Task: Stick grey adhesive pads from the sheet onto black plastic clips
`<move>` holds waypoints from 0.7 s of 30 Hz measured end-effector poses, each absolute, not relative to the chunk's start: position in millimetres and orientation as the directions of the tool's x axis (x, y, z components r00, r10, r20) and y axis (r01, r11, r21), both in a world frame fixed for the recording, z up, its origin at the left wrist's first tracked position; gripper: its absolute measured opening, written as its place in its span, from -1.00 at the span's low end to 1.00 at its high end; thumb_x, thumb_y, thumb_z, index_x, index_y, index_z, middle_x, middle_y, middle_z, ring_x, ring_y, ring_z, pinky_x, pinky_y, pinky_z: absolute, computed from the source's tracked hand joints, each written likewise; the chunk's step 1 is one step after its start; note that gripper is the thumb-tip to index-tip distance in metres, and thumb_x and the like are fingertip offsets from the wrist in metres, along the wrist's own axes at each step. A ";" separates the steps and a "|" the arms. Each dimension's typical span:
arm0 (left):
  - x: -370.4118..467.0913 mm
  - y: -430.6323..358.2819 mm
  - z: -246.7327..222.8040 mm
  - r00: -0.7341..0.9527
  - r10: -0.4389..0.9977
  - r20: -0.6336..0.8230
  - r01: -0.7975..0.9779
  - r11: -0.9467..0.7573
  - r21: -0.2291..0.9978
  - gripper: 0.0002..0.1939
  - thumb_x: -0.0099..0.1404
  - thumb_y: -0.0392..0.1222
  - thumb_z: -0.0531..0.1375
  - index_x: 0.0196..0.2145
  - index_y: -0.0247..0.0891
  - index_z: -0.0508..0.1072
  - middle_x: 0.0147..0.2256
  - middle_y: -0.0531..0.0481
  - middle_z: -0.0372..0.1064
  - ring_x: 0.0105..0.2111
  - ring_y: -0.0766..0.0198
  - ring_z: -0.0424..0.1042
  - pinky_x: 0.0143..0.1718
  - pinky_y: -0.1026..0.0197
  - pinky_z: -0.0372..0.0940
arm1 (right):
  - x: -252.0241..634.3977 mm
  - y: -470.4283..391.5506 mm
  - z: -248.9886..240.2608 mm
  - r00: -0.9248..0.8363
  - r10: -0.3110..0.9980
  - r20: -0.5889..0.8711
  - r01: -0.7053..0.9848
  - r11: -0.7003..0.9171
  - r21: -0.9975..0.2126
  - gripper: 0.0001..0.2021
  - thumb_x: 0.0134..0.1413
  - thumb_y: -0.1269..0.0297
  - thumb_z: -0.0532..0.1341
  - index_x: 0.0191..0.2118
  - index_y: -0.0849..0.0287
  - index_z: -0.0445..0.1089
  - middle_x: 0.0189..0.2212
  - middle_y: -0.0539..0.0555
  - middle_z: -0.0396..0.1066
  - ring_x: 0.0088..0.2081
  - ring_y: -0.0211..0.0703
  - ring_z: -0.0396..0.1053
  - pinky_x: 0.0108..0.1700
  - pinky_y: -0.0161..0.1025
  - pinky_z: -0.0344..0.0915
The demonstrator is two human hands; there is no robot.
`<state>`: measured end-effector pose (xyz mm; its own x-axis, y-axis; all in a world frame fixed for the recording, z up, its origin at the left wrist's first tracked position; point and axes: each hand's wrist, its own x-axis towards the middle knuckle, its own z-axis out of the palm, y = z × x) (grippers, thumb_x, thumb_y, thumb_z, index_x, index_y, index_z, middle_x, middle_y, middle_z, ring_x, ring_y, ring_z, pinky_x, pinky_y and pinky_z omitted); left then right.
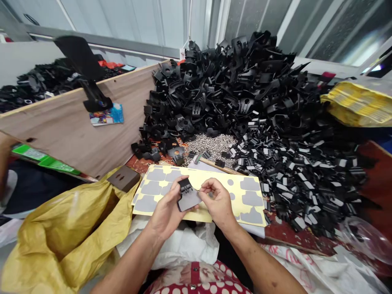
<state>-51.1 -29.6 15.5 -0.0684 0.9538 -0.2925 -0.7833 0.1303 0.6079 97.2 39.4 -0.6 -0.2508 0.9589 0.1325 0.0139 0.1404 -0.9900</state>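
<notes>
My left hand point(168, 210) is closed around a black plastic clip part point(185, 185) whose flat face carries a grey pad point(189, 200). At the right edge of that pad, the fingertips of my right hand point(217, 200) are pinched together. Whether they grip the pad's edge or something tiny, I cannot make out. Below both hands lies a pale yellow backing sheet point(199, 218) with grey die-cut stickers point(252, 199) on it. Some spots on the sheet show bare yellow between the stickers.
Behind the sheet rises a big heap of black plastic parts point(226, 81), with small silver balls point(211, 145) before it. Smaller black clips point(294, 175) spread to the right. A wooden board point(122, 90) and yellow sack point(76, 228) stand left. Another person's arm point(4, 159) shows far left.
</notes>
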 end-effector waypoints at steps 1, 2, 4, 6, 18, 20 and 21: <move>-51.5 -29.6 14.9 -0.070 0.955 -0.289 -0.783 0.127 0.608 -0.59 0.39 -0.05 0.26 0.15 -0.11 0.42 0.03 -0.12 0.47 -0.05 0.03 0.48 -0.08 -0.01 0.48 | 96.9 39.7 -0.9 -0.250 0.960 0.128 0.012 0.136 -0.991 -0.88 -0.03 0.35 0.30 -0.30 0.14 0.41 -0.39 -0.03 0.42 -0.31 -0.21 0.39 -0.19 -0.26 0.34; -51.8 -29.5 14.4 -0.071 0.956 -0.286 -0.785 0.123 0.608 -0.60 0.39 -0.05 0.25 0.15 -0.11 0.42 0.04 -0.12 0.46 -0.04 0.02 0.48 -0.07 -0.01 0.48 | 96.7 39.8 -1.1 -0.251 0.960 0.124 0.010 0.131 -0.991 -0.89 -0.02 0.35 0.30 -0.30 0.14 0.41 -0.39 -0.03 0.42 -0.32 -0.21 0.38 -0.19 -0.26 0.34; -51.8 -28.9 13.5 -0.070 0.957 -0.282 -0.790 0.120 0.602 -0.61 0.40 -0.05 0.24 0.15 -0.11 0.42 0.05 -0.12 0.46 -0.03 0.02 0.48 -0.06 -0.01 0.47 | 96.2 39.5 -1.5 -0.254 0.960 0.117 0.005 0.122 -0.992 -0.89 -0.02 0.34 0.31 -0.31 0.14 0.41 -0.39 -0.03 0.42 -0.32 -0.21 0.37 -0.20 -0.26 0.33; -51.2 -27.9 12.6 -0.068 0.957 -0.282 -0.797 0.118 0.593 -0.62 0.40 -0.05 0.24 0.14 -0.11 0.42 0.06 -0.11 0.45 -0.04 0.03 0.48 -0.06 -0.01 0.47 | 95.5 38.9 -2.2 -0.253 0.961 0.113 -0.001 0.117 -0.993 -0.89 -0.03 0.34 0.31 -0.31 0.14 0.41 -0.39 -0.02 0.42 -0.32 -0.20 0.37 -0.20 -0.25 0.33; -50.7 -28.2 11.2 -0.085 0.948 -0.307 -0.805 0.116 0.582 -0.59 0.35 -0.07 0.29 0.13 -0.10 0.41 0.00 -0.10 0.47 -0.08 0.03 0.51 -0.10 -0.03 0.50 | 98.5 44.2 -1.3 -0.234 0.969 0.085 -0.056 0.074 -0.996 -0.85 -0.11 0.34 0.35 -0.35 0.15 0.42 -0.41 -0.02 0.42 -0.33 -0.20 0.35 -0.21 -0.25 0.32; -50.8 -28.0 10.5 -0.088 0.948 -0.307 -0.808 0.112 0.579 -0.59 0.35 -0.07 0.29 0.12 -0.11 0.41 -0.01 -0.10 0.47 -0.08 0.03 0.51 -0.10 -0.04 0.50 | 98.5 44.5 -0.4 -0.238 0.967 0.092 -0.048 0.083 -0.995 -0.86 -0.11 0.34 0.35 -0.35 0.14 0.42 -0.41 -0.02 0.42 -0.34 -0.21 0.35 -0.22 -0.26 0.31; -50.7 -27.8 10.2 -0.088 0.948 -0.305 -0.811 0.109 0.575 -0.59 0.34 -0.07 0.30 0.12 -0.12 0.42 -0.01 -0.10 0.47 -0.08 0.03 0.51 -0.10 -0.04 0.50 | 98.0 44.1 -0.3 -0.239 0.966 0.096 -0.042 0.089 -0.995 -0.87 -0.11 0.34 0.34 -0.36 0.14 0.42 -0.41 -0.02 0.42 -0.34 -0.21 0.35 -0.22 -0.26 0.31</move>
<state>-50.7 -27.8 10.2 -0.0882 0.9484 -0.3047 -0.8108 0.1094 0.5750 98.0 44.1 -0.3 -0.2394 0.9661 0.0964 -0.0422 0.0888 -0.9952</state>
